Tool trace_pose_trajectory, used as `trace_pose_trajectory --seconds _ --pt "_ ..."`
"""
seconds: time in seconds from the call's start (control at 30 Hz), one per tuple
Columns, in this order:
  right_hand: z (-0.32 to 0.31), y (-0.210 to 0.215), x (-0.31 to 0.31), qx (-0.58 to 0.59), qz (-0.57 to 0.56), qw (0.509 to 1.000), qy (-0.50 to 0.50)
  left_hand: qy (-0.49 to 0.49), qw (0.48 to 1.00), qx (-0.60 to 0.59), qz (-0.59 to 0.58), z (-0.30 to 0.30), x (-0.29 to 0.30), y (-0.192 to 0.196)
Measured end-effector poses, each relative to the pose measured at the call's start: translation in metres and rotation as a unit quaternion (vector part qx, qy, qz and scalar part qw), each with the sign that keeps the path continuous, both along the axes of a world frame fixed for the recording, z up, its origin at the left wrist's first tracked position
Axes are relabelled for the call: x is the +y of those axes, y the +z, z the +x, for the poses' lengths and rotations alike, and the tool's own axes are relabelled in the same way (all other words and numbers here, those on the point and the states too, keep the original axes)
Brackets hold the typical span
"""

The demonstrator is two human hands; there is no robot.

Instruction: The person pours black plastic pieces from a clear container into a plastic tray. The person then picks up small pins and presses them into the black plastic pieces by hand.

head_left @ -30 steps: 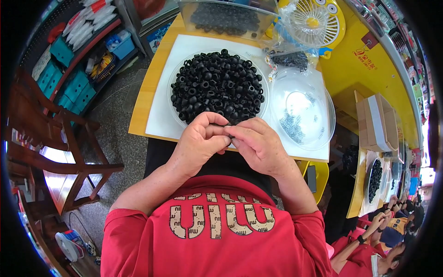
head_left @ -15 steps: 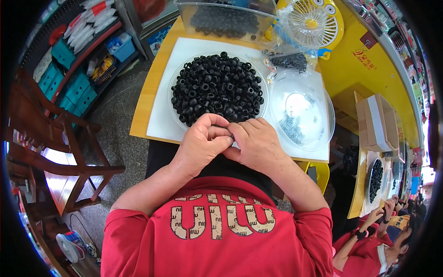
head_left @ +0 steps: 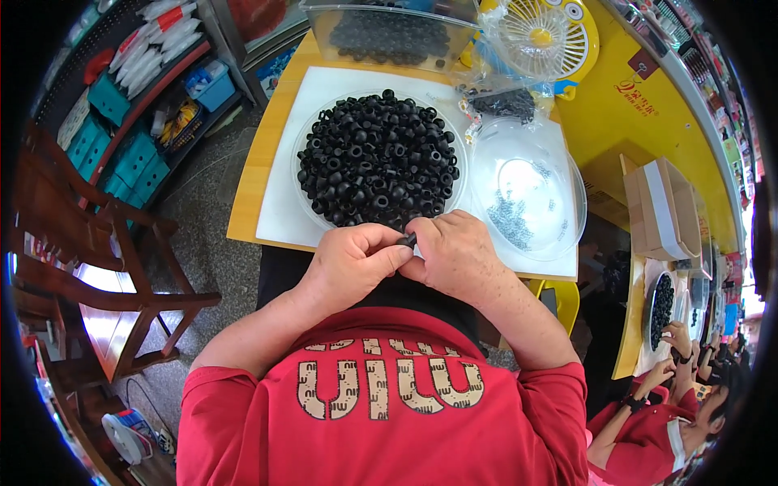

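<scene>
Both hands meet at the near edge of the white board, just in front of a pile of small black hollow parts (head_left: 377, 154). Thumb and fingers of my left hand (head_left: 344, 257) pinch a small black part (head_left: 408, 240). My right hand (head_left: 458, 253) is closed on the other side of that same part, its thumb partly hidden. The pile fills a clear round tray (head_left: 301, 202). Right of it lies a second clear round tray (head_left: 579, 212), holding many tiny clear bits (head_left: 510, 223).
On the wooden table (head_left: 258, 174) lies a white board (head_left: 279, 162). Behind stand a clear bin (head_left: 389, 40) of black pieces, a plastic bag (head_left: 506, 101) and a yellow fan (head_left: 579, 40). A wooden chair (head_left: 142, 300) is at left; a co-worker (head_left: 656, 429) sits at right.
My hands have drawn slightly nearer to me and the fingers have shifted, so the black part between them shows more. The co-worker's hand has moved up beside another black pile.
</scene>
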State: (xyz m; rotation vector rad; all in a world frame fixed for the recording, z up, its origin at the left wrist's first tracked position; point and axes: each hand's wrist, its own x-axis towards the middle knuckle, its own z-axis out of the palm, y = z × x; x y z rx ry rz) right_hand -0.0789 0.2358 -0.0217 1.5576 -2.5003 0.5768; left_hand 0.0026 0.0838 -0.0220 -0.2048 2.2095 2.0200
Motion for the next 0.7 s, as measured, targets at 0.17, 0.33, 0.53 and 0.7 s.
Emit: trace_pose_trajectory --seconds 0.17,0.33,0.53,0.7 --pt "-0.0003 -0.0016 -0.0004 0.024 -0.047 0.998 0.035 0.007 0.998 -0.005 0.059 0.0013 0.0016 0.0033" --pt "0.0007 -0.0004 -0.0010 0.004 -0.010 0.999 0.034 0.012 0.999 -0.013 0.026 0.0018 0.0019 0.0071" --pt "0.0006 -0.0059 -0.0024 -0.004 -0.014 0.999 0.040 0.014 1.000 -0.005 0.008 0.0010 0.0010 0.0063" --pt "0.0003 -0.0066 -0.0059 -0.001 -0.005 0.999 0.035 0.031 0.999 -0.020 0.016 0.0017 0.0009 0.0077"
